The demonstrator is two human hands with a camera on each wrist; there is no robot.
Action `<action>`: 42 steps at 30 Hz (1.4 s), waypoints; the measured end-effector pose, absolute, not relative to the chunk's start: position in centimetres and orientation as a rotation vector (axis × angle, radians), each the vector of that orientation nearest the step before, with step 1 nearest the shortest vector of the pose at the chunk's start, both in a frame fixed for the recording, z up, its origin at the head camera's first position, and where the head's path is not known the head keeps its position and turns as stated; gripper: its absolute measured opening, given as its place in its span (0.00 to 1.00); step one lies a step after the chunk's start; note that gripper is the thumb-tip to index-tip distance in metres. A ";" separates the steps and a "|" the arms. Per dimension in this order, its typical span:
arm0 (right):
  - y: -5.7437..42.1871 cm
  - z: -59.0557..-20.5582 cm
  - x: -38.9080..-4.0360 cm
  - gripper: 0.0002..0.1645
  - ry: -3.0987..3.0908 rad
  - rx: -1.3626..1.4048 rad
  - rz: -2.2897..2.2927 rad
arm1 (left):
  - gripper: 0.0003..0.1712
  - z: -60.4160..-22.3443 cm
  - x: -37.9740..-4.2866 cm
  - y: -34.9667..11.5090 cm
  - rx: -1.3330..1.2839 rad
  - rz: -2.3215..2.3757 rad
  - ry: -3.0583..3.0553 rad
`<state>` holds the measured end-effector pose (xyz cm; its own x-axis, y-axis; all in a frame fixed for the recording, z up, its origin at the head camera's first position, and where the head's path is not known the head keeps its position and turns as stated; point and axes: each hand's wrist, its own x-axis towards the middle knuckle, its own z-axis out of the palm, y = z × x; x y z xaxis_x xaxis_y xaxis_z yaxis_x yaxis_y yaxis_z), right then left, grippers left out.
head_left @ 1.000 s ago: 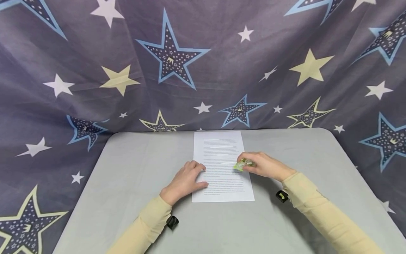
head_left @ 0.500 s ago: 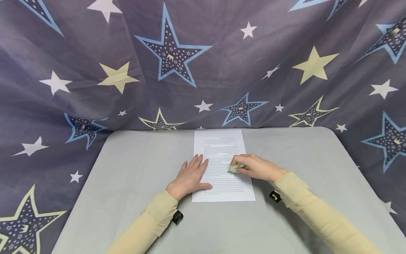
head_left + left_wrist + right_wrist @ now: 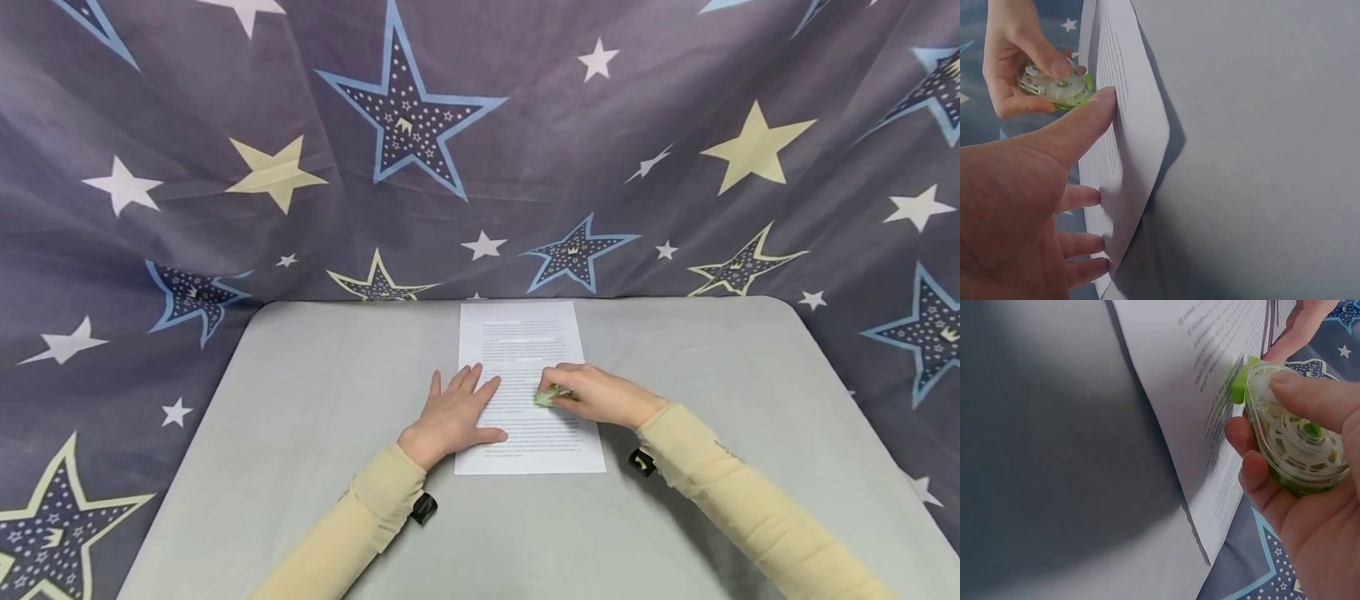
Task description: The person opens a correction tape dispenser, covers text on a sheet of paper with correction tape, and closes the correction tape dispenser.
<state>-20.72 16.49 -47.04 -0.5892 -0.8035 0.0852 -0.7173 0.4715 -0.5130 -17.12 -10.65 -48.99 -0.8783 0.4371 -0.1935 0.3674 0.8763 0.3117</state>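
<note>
Table (image 3: 315,400): surface looks cloth-covered; any give underneath could make strokes uneven. Sheet (image 3: 525,423): printed, lying on table, right side unpinned; sideways drag could skew or crease it if pressure slackens. Left hand (image 3: 452,419): fingers spread on sheet's left part, gripping nothing. Right hand (image 3: 600,394): thumb and fingers pinch tape dispenser (image 3: 1294,450) over sheet, right of centre. Green tip (image 3: 1239,386): contact unclear; wrong tilt could skip or stray onto neighbouring line.
</note>
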 end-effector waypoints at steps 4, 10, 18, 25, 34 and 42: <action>16.3 -47.1 -20.8 0.11 2.543 -1.310 -0.750 | 0.51 -48.9 -17.1 -10.7 0.612 0.393 2.790; 16.2 -47.3 -20.9 0.11 2.539 -1.310 -0.746 | 0.51 -48.7 -17.1 -10.7 0.619 0.382 2.782; 15.9 -47.8 -21.1 0.13 2.584 -1.396 -0.695 | 0.53 -48.8 -17.4 -10.7 0.770 0.417 2.742; 15.6 -47.6 -20.7 0.14 2.625 -1.473 -0.654 | 0.56 -49.1 -17.5 -10.7 0.857 0.469 2.741; 15.5 -47.7 -20.7 0.15 2.644 -1.445 -0.653 | 0.58 -49.2 -17.6 -10.6 0.839 0.395 2.746; 15.5 -47.6 -20.9 0.16 2.639 -1.462 -0.642 | 0.65 -49.1 -17.6 -10.4 0.805 0.377 2.720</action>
